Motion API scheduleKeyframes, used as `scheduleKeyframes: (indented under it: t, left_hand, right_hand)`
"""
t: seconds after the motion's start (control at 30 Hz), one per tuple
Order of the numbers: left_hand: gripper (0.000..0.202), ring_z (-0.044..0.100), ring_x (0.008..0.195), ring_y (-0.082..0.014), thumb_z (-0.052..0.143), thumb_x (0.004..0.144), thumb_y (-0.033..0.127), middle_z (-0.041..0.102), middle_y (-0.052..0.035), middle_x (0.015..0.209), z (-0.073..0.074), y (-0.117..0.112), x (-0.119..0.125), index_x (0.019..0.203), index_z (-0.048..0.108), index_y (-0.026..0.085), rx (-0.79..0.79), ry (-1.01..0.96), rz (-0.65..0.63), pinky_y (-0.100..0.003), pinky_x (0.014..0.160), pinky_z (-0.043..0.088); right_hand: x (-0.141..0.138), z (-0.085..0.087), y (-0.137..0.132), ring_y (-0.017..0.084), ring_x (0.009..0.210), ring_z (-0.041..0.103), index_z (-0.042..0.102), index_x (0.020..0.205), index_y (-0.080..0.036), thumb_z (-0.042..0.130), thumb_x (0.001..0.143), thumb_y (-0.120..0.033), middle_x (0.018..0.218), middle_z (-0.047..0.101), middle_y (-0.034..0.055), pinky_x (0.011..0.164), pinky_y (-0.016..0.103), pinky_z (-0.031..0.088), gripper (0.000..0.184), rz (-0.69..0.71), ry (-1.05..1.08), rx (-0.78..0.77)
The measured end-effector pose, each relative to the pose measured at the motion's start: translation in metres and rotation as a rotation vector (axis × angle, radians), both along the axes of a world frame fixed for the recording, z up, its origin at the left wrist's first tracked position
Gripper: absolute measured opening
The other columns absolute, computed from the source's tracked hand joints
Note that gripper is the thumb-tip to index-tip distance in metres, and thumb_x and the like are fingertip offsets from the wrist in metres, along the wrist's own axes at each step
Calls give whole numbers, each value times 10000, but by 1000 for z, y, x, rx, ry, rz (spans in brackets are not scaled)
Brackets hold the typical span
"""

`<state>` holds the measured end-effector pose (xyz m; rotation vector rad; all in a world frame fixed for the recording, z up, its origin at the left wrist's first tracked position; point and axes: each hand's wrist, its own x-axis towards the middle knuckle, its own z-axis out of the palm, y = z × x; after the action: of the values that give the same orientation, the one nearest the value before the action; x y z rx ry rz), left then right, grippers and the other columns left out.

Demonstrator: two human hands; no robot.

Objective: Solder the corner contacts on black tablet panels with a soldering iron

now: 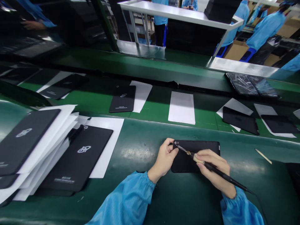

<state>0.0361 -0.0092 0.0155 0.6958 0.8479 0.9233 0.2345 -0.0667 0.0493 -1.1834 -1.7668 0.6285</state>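
A black tablet back cover [199, 147] lies flat on the green bench in front of me. My left hand [164, 161] pinches its near left corner, fingers closed on the edge. My right hand [214, 172] is wrapped round a thin black pen-like tool [217, 172] with a cable at its rear. The tool's metal tip touches the cover's top left corner, close to my left fingertips. Both of my sleeves are blue.
Black tablets [77, 157] interleaved with white sheets are stacked at the left. On the green conveyor [154, 109] behind lie more tablets and white sheets [181, 107]. A thin wooden stick [263, 156] rests at the right. People in blue coats work beyond the conveyor.
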Motion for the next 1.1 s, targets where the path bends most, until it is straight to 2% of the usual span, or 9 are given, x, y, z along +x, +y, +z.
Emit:
scheduleKeyframes:
  t: [0.5,0.8,1.1]
  left_hand:
    - [276,623,528,-115,712,772,255,690,26,674,-3,0,-1,929,491,200,10,2,-4,-205,526,478]
    - [291,616,525,-106,735,761,257,683,34,653,-1,0,0,909,491,202,4,-5,6,-200,539,479]
    - [280,607,520,-103,723,765,245,684,31,662,-2,0,0,915,490,204,5,10,6,-197,536,465]
  right_hand:
    - [3,0,7,193,874,706,733,1010,-221,673,852,-105,974,715,82,769,308,575,205,5,-2,-24]
    - [7,22,15,188,850,707,741,968,-217,676,854,-117,924,728,68,752,294,572,165,9,-25,0]
    - [10,22,27,179,843,703,747,970,-224,668,876,-185,935,723,64,749,284,575,129,51,-62,-64]
